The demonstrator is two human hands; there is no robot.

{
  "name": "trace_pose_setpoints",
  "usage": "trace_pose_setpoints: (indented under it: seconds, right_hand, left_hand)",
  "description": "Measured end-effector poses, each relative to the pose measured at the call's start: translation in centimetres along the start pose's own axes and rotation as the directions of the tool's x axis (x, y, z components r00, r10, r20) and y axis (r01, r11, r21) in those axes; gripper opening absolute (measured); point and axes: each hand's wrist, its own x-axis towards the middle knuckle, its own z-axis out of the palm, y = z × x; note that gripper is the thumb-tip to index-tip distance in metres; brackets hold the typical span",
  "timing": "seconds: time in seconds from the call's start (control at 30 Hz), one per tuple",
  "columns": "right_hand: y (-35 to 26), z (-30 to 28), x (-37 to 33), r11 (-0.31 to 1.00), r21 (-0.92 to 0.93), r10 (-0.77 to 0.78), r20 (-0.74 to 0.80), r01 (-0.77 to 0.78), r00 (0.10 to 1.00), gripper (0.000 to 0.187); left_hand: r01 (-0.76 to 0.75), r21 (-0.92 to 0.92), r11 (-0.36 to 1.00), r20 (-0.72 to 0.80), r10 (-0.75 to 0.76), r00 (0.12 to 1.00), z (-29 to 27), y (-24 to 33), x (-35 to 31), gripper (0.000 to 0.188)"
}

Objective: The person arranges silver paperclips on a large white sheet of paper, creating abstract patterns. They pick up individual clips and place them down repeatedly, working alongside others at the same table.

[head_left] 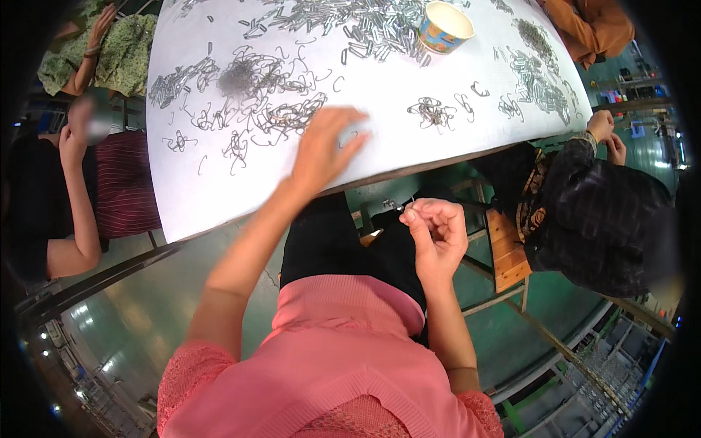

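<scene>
My left hand point(325, 146) reaches over the near part of the white table, its fingers stretched and the thumb apart, a little blurred. Just left of it lies a tangled pile of curved wire hooks point(288, 115). My right hand point(440, 232) is in front of the table edge, above my lap. Its thumb and fingertips pinch a small metal piece point(399, 206), which sticks out to the left; its exact kind is too small to make out. A smaller cluster of wire hooks point(432, 113) lies on the table right of my left hand.
Narrow metal links point(376, 33) are heaped at the far side, beside a patterned paper cup point(445, 28). A dark heap of tiny parts point(237, 77) lies left. More metal links point(537, 84) lie right. People sit around the table; a wooden stool point(509, 252) stands right.
</scene>
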Motion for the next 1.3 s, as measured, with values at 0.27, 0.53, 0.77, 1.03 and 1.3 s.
trace_pose_setpoints:
  seconds: [0.27,0.53,0.77,1.03,1.3]
  right_hand:
    - [0.2,0.0,-0.5,1.000,-0.027,-0.004,0.031,0.005,1.000,0.012]
    - [0.3,0.7,-0.5,0.997,-0.075,-0.030,0.074,0.036,0.997,0.013]
    - [0.5,1.4,-0.5,0.988,-0.084,-0.119,0.094,0.127,0.988,0.014]
    - [0.9,2.5,-0.4,0.953,-0.150,-0.253,0.083,0.263,0.964,0.016]
    - [0.9,3.5,-0.4,0.935,-0.231,-0.257,0.090,0.271,0.962,0.016]
  left_hand:
    - [0.041,0.719,0.694,0.017,-0.076,0.997,3.1,-7.7,11.0,0.020]
    - [-0.094,0.893,0.440,0.143,-0.078,0.987,3.0,-8.3,13.2,0.013]
    - [0.334,0.067,0.940,0.226,-0.341,0.913,-1.2,-0.8,7.2,0.017]
    - [0.522,-0.390,0.759,0.419,-0.359,0.834,-4.0,6.7,-1.5,0.012]
    - [0.477,-0.493,0.728,0.347,-0.338,0.875,-4.5,7.6,-3.2,0.012]
